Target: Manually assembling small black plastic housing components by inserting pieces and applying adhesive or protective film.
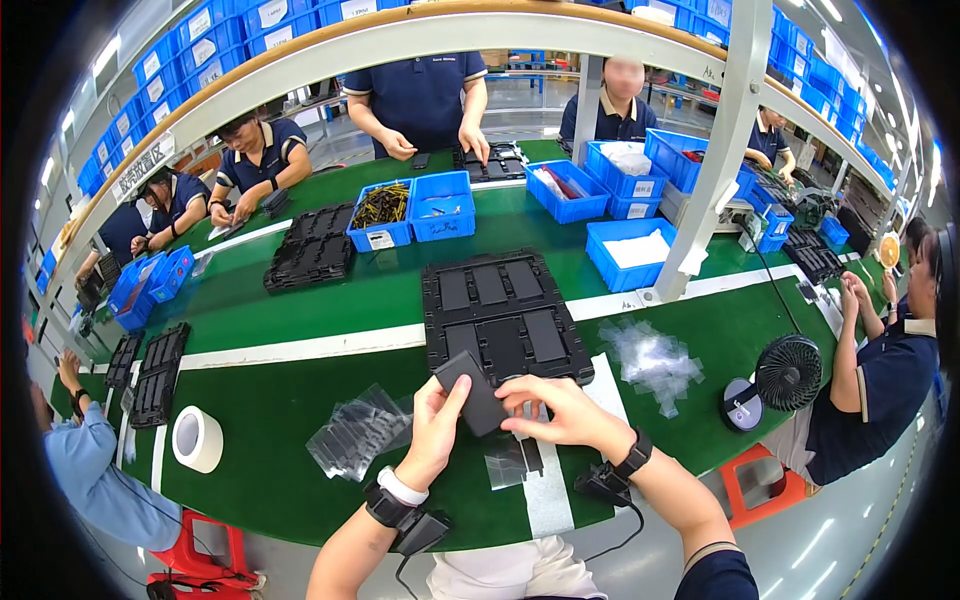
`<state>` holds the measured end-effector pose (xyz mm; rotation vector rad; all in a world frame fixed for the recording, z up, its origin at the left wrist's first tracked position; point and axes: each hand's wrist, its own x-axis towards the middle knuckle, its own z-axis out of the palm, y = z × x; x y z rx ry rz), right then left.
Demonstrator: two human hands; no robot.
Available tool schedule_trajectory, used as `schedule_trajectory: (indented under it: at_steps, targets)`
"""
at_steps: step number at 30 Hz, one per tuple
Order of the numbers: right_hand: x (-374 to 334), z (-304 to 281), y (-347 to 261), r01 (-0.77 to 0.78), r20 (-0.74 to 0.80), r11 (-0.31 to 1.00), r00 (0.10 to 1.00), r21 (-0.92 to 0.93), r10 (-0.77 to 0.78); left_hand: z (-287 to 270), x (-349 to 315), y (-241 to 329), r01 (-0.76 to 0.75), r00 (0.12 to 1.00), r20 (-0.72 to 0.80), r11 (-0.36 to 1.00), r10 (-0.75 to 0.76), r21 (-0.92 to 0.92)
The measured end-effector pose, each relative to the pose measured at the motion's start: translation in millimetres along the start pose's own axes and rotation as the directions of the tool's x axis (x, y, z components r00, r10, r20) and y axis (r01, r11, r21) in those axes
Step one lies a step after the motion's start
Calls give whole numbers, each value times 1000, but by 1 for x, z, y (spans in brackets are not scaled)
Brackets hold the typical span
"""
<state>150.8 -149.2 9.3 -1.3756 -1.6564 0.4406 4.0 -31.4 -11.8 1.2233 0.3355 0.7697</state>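
In front of me a flat black rectangular block (472, 394), like a phone-sized case or power bank, is held tilted above the table. My left hand (438, 428) grips its left side, thumb lying on the face. At its right edge, the bent fingers and thumb of my right hand (556, 412) close on it. Just beyond is a black compartment tray (434, 318) holding several similar black blocks. Beneath my hands lie a clear film piece (506, 468) and a small dark strip (532, 457), partly hidden. Clear film sheets (352, 440) spread left of my left hand.
More clear films (655, 365) lie to the right, near a small black fan (788, 374). A white tape roll (197, 439) stands at left. Blue bins (444, 207) and a white shelf post (712, 170) stand beyond the tray. Several co-workers sit or stand around the green table.
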Motion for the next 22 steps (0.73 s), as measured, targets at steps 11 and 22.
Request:
schedule_trajectory:
  at_steps: [11,22]
  targets:
    - [4,2,4,-23,-182,995,982,93,40,3,-3,-4,-131,966,258,888,14,440]
    - [3,4,12,21,-243,999,970,32,-13,1,-4,11,-316,948,227,722,222,615]
